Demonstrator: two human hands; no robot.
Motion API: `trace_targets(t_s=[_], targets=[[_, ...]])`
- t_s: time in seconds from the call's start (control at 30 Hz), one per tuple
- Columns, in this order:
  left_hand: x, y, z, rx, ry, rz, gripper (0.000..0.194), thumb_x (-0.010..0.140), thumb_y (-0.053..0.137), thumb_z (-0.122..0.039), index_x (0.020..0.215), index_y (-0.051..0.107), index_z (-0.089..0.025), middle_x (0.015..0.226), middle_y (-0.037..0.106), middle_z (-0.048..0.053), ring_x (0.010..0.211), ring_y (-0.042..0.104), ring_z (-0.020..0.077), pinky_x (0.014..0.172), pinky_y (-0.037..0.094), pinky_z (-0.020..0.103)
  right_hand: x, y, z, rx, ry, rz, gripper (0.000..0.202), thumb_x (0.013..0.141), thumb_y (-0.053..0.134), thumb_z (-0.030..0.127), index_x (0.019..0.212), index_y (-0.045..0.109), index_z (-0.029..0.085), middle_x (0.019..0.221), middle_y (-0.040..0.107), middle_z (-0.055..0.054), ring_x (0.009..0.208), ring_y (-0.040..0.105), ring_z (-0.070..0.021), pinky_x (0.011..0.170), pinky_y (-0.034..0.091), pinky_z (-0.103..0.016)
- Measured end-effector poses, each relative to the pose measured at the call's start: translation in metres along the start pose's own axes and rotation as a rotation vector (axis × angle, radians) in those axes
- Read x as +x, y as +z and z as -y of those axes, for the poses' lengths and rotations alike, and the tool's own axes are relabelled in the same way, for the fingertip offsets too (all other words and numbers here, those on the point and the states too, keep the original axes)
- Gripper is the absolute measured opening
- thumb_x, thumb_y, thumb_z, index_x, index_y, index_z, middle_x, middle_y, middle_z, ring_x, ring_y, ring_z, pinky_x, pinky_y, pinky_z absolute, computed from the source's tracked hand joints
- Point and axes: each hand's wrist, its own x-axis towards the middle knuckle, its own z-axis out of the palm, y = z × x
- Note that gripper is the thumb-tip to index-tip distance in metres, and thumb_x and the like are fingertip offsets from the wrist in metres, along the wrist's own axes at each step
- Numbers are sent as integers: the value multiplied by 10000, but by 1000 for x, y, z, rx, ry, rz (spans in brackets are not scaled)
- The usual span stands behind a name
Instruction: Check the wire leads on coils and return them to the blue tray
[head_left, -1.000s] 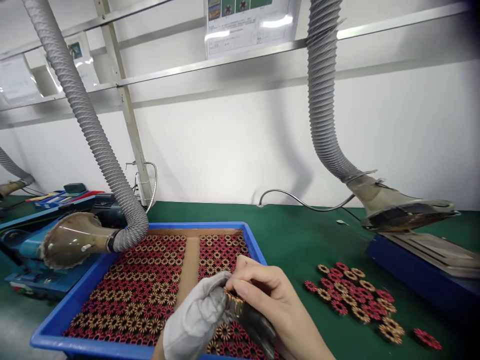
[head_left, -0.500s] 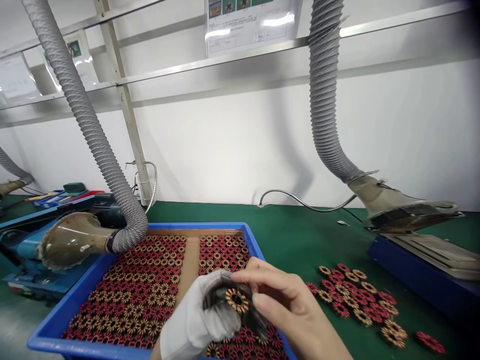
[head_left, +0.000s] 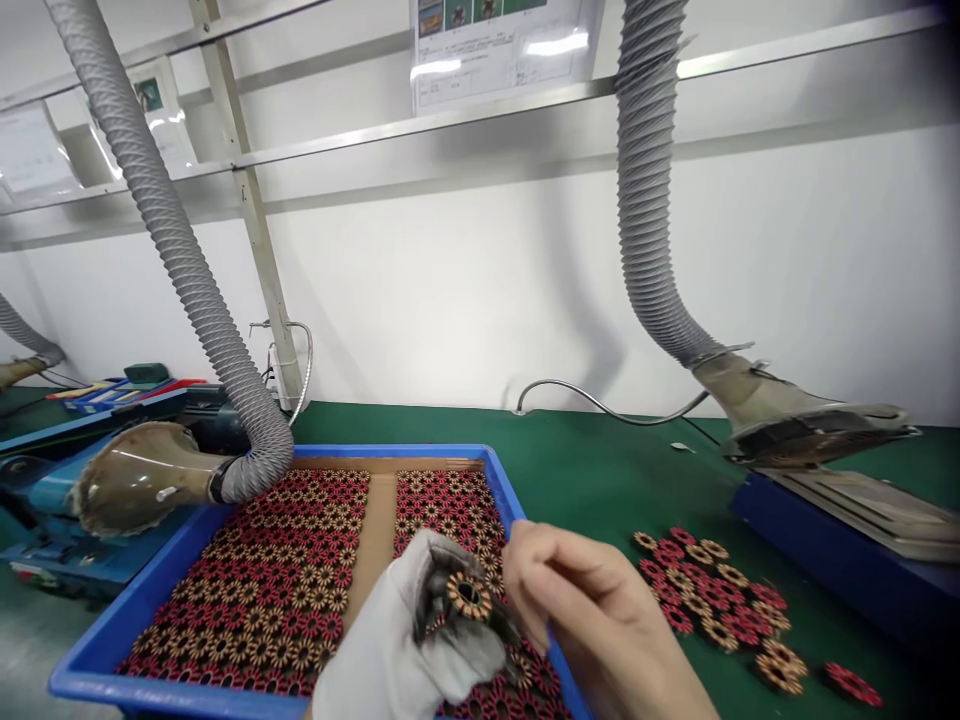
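My left hand (head_left: pixel 420 640) wears a white glove with blackened fingers. Its fingers are closed around a small copper-coloured wound stator (head_left: pixel 469 596), whose open centre faces me. Just right of it is my bare right hand (head_left: pixel 592 610), fingers curled and pressed together, apart from the stator; whatever may be between the fingertips is hidden. Beneath both hands lies a blue tray (head_left: pixel 517 500) lined with cardboard, filled with rows of red and copper-coloured stators (head_left: pixel 270 590). A loose pile of similar stators (head_left: pixel 712 590) rests on the green bench to the right.
Over the tray's left side hangs a grey extraction hose (head_left: pixel 187 240) with a funnel hood (head_left: pixel 142 475), beside a blue machine (head_left: pixel 45 540). Another hose (head_left: pixel 649 200) ends in a hood (head_left: pixel 817 425) above a blue box (head_left: pixel 825 530) at right. A single red stator (head_left: pixel 853 684) lies near the pile.
My right hand has drawn away from the stator to the right, and its fingers have curled in. My left hand still holds the stator, slightly turned.
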Motion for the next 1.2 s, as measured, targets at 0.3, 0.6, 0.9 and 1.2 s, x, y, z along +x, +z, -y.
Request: trace_targets(t_s=[0.3,0.6,0.9,1.2], targets=[[5,1,29,94,124,-61,391,637,778,-190,930,531,-112,875,620,35,767,594,96,678,475,127,-9,2,7,-308,98,33,543,730,541,611,730,566,69,685,469,-19,626,386,76,576,310,-10],[8,8,7,-60,151,-172,230,685,725,-158,890,637,-100,862,668,57,799,640,143,736,516,168,2,3,-7,-115,-35,10,525,716,593,545,649,532,28,614,446,-19,567,381,75,531,329,-17],[-3,-3,27,-137,155,-80,321,896,585,-454,1104,675,-228,1122,642,16,1081,592,109,930,442,120,1,4,-2,-88,-17,-17,550,691,616,557,631,547,15,572,400,-7,516,351,81,482,300,-19],[-1,-5,23,-185,69,-112,345,820,667,-471,1061,700,-226,1066,668,1,998,617,74,864,461,71,-9,7,6,-149,176,61,598,703,551,647,799,517,58,644,385,13,522,371,83,491,320,-38]])
